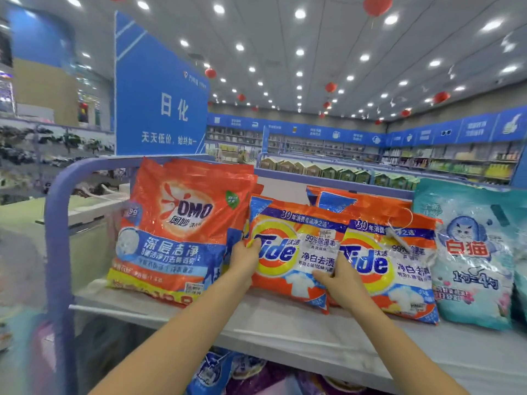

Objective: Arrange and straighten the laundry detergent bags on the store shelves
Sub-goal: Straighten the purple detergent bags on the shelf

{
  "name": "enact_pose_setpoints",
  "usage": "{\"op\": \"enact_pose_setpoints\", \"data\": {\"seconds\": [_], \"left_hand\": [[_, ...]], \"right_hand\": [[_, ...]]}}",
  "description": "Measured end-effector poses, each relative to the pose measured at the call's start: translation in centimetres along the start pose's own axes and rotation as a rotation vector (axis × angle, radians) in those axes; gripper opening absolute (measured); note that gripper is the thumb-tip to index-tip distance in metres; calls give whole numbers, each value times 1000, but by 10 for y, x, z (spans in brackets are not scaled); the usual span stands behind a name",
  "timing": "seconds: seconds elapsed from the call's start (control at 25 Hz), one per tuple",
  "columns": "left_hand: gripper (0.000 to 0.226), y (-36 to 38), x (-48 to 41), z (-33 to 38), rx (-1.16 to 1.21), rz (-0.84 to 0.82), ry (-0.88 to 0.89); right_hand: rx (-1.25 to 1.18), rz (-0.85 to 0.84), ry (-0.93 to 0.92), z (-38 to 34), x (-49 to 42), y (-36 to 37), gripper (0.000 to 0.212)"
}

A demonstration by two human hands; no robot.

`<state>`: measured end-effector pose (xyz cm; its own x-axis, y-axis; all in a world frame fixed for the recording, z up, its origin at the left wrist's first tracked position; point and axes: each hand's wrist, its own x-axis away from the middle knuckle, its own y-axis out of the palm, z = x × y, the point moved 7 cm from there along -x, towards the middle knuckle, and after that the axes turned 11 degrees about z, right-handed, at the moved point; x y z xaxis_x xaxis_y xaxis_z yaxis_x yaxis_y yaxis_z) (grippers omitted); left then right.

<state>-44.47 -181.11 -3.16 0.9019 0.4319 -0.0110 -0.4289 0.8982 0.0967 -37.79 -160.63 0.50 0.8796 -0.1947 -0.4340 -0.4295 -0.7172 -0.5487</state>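
Rows of ceiling spots and a blue sign (162,104) hang behind a white top shelf (285,332), where detergent bags lean back in a single row facing the aisle. Both hands work the left Tide bag (288,252), which sits mid-shelf and leans askew. Its bottom corner at five o'clock juts over the second Tide bag (399,263) at its three o'clock. The left hand (245,260) grasps the bag's edge at nine o'clock, thumb on the front and fingers behind, just beside the OMO bag (176,229). The right hand (339,277) pinches the opposite edge at four o'clock, thumb on the print. Holding both sides likely lets the person turn the pack square and set it clear of its neighbours. A teal cat-brand bag (473,258) closes the row at three o'clock.
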Motion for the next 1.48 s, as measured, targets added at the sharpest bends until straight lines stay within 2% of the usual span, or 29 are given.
{"op": "enact_pose_setpoints", "data": {"seconds": [0.12, 0.24, 0.36, 0.44, 0.52, 0.64, 0.72, 0.84, 0.96, 1.08, 1.28, 1.48], "left_hand": [[38, -7, -9, 0, -30, 101, -11], [36, -2, -6, 2, -59, 58, 3], [49, 3, -2, -12, -106, -22, -9], [46, 3, -6, -12, -64, -21, -49], [40, 5, -8, -3, -12, -5, -64], [53, 12, -15, 5, -26, -48, 29], [59, 17, -20, -3, -124, -75, 93], [51, 18, -25, -12, -190, -37, 113], [48, 18, -38, -11, -158, 18, 100], [43, 22, -50, -9, -152, 35, 131], [42, 24, -51, -2, -168, 72, 108], [49, 22, -31, 1, -248, 16, 154]], "right_hand": [[62, 97, 12, -7, -16, 16, 30], [139, 156, 35, -11, -26, 27, 22], [208, 97, 38, -8, -26, 39, 35], [220, 89, 31, -8, -25, 41, 39], [199, 141, 47, -9, -29, 38, 41], [176, 232, 62, -11, -37, 33, 45], [269, 188, 60, -7, -39, 43, 55], [345, 125, 26, -6, -40, 61, 61], [276, 117, 39, -11, -48, 67, 57], [186, 145, 20, -5, -56, 72, 62], [237, 75, 91, 4, -72, 75, 65], [149, 50, 161, 15, -77, 81, 64]]}}
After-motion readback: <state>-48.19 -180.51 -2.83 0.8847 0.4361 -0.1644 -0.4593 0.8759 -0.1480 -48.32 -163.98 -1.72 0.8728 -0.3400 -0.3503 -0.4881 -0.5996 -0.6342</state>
